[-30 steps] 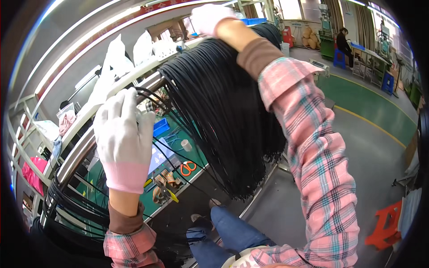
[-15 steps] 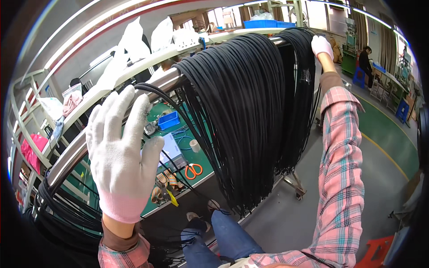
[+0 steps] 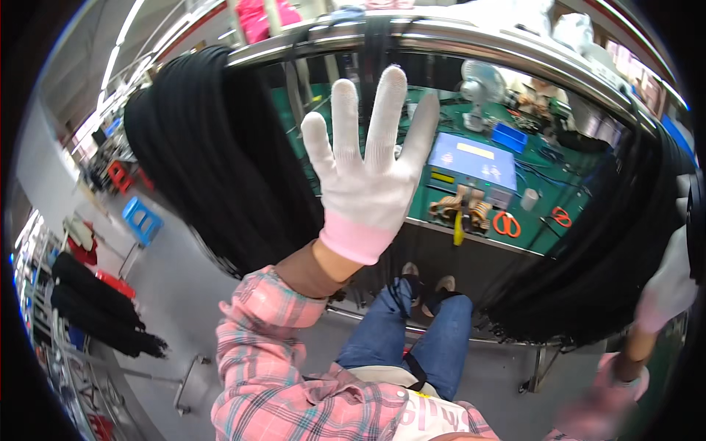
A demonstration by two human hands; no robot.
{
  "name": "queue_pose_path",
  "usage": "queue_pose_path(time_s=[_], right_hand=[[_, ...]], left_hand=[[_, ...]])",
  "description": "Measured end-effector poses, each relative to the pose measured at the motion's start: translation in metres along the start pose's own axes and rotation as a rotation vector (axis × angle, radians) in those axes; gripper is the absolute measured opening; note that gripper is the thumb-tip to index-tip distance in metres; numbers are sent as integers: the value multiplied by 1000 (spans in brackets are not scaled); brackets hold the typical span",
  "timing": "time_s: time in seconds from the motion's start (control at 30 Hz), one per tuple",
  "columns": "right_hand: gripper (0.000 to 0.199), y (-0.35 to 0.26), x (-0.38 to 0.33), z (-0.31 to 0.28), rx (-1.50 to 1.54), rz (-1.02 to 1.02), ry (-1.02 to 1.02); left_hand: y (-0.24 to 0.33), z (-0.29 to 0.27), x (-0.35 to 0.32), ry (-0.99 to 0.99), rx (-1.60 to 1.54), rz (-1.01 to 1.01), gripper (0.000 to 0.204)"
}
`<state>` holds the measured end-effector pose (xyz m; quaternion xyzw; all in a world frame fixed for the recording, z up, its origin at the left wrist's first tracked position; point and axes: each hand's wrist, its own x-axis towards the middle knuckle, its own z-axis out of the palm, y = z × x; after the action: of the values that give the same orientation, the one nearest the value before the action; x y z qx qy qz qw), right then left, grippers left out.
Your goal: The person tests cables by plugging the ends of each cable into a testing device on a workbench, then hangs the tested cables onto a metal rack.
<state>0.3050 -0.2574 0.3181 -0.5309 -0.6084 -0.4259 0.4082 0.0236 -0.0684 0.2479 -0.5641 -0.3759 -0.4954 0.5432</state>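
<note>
the left hand (image 3: 365, 180) is raised with its fingers (image 3: 387, 103) spread wide and nothing between them, glove back showing. the right hand (image 3: 669, 283) is at the right edge of the view, beside the right cords (image 3: 588, 272); blur and the dark border hide its fingers, so i cannot tell if they pinch anything.

beyond the left fingertips runs the rail (image 3: 471, 33), with a few strands (image 3: 377, 44) over it behind the hand; whether the glove touches them is unclear. the left cords (image 3: 243, 162) hang from it in a thick bundle left of that hand, the right cords in another well to the right.

to handle these well, i'd judge, keep the spread hand flat and close it round a whole group at once, near the rail, so no strand slips out or crosses. slide rather than tug, since long hanging ends likely tangle. the right hand is better watched while it works, as it sits so far out to the side.

past the rail is the green bench (image 3: 533, 237), with a box (image 3: 471, 165), orange scissors (image 3: 506, 224), a tray (image 3: 509, 137) and a fan (image 3: 482, 81); loose ends should be kept off the blades.
</note>
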Motion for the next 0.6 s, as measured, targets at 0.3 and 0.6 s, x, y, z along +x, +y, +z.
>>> queue_pose_path(time_s=[0.3,0.6], right_hand=[[56,-217,10,238,1326,567,-542],[31,-282,59,292,1226,219,-683]], left_hand=[[-88,-9,-22,-376,-334,-316,72],[-154,-18,-34,-423,-36,-350,64]])
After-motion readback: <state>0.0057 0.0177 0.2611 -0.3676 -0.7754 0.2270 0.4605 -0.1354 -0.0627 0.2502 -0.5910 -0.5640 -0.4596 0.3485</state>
